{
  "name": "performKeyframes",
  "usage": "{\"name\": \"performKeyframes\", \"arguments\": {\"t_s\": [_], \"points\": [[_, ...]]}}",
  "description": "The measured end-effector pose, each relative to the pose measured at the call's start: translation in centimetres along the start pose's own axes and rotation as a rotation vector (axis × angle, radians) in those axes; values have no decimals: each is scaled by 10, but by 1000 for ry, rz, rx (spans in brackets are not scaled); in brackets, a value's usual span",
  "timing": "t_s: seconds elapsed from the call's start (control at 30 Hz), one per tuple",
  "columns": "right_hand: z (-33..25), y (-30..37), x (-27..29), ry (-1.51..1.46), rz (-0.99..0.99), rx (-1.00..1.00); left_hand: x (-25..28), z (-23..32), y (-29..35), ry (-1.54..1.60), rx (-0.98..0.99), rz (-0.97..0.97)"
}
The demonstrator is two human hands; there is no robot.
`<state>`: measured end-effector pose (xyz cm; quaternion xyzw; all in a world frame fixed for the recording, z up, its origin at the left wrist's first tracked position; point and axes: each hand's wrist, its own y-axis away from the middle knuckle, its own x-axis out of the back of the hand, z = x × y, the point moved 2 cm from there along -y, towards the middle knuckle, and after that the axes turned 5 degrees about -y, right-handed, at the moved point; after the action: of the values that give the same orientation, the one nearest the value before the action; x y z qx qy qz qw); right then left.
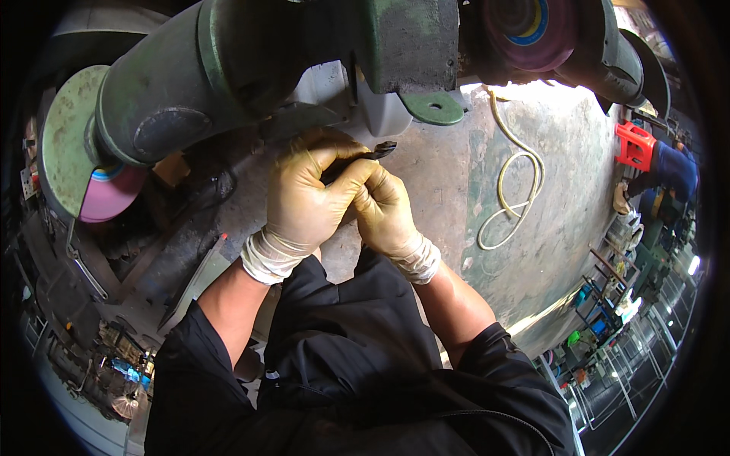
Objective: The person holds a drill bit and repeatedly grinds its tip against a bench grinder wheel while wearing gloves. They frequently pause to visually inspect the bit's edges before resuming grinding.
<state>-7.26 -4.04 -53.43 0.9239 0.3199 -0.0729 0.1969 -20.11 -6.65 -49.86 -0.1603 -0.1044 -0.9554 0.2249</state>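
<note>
Both my hands wear thin, yellowish gloves and meet in front of me. My left hand (304, 190) is closed around a dark metal piece that looks like a drill bit (385, 150). Its short fluted tip sticks out to the right, past the fingers; most of its length is hidden in the gloves. My right hand (384, 209) pinches the same bit from the right side, fingers bent against the left hand. Just beyond my hands stands a dark green bench grinder (163, 91), apart from the bit.
A pink grinding wheel (114, 194) shows at the grinder's left end, another pink wheel (528, 34) at its right. A pale hose (502, 197) lies coiled on the concrete floor. At the far right are a red plastic stool (635, 146) and a person in blue (675, 173).
</note>
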Motion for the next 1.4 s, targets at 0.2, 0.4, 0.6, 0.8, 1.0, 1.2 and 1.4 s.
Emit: {"name": "performKeyframes", "arguments": {"t_s": [0.2,0.4,0.6,0.8,1.0,1.2,1.4], "points": [[2,-1,-2,-16,30,22,1,-1,-3,-13,33,-4],[6,3,-2,-68,41,-72,-6,-12,0,171,136,-12],[8,7,-1,-120,41,-129,-8,-17,3,269,258,-114],[9,10,0,-147,36,-180,-10,-19,4,341,356,-160],[9,13,-2,-162,64,-185,-13,-21,3,413,398,-121],[8,13,-4,-199,95,-204,-10,-18,1,328,440,-208],[11,13,-3,-205,101,-219,-13,-23,1,379,493,-168]]}}
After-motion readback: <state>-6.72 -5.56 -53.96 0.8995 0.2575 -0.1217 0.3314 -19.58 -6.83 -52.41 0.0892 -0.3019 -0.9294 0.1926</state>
